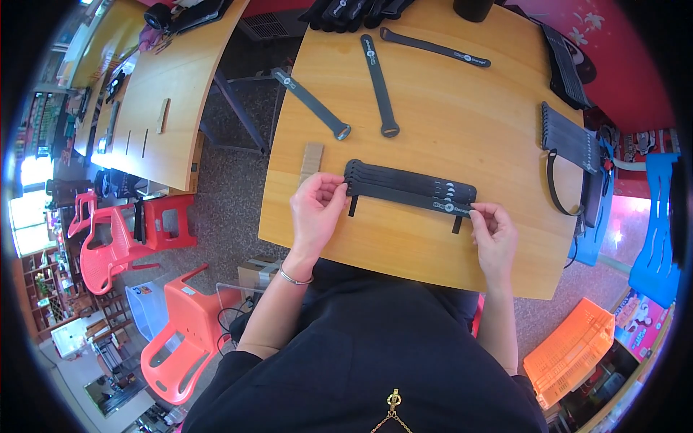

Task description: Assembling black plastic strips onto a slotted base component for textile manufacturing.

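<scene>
A row of black straps (pixel 408 177) lies overlapped in front of me on the wooden table, their rounded ends lined up. The nearest black strap (pixel 404 201) has a pale printed mark at its right end. My left hand (pixel 318 211) pinches its left end between thumb and fingers. At the other end, the thumb and fingertips of my right hand (pixel 494 237) close on the strap's tip. Two narrow dark strips stick out from beneath the row toward me. Farther away lie three loose straps: one at left (pixel 312 105), one in the middle (pixel 379 86), one at right (pixel 435 47).
A small cardboard piece (pixel 312 160) lies left of the row. Stacked black straps (pixel 569 136) and a curved black band (pixel 556 184) sit at the right edge. More black straps (pixel 346 13) are piled far back. Red chairs (pixel 184 325) and an orange crate (pixel 570 351) flank me.
</scene>
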`<action>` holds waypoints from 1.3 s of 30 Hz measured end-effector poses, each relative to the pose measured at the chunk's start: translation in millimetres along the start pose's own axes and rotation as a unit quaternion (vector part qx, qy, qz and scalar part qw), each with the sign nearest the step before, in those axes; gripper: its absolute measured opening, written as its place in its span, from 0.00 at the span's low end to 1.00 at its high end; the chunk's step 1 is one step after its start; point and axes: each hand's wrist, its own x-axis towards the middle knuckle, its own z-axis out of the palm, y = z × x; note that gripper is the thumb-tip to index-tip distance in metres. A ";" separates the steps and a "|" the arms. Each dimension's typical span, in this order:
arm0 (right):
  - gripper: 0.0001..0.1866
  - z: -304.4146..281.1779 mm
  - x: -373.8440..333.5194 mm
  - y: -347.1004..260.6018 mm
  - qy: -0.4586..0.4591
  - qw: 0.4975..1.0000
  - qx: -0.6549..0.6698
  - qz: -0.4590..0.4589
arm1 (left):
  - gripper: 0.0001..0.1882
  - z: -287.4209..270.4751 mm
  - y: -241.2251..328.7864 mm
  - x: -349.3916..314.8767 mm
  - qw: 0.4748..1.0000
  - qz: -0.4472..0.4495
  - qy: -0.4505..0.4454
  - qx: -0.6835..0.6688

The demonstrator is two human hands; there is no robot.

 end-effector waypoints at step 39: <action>0.12 6.7 -1.4 -4.1 0.040 0.998 -0.045 -0.020 | 0.04 1.5 -1.8 1.8 1.000 0.004 0.002 0.011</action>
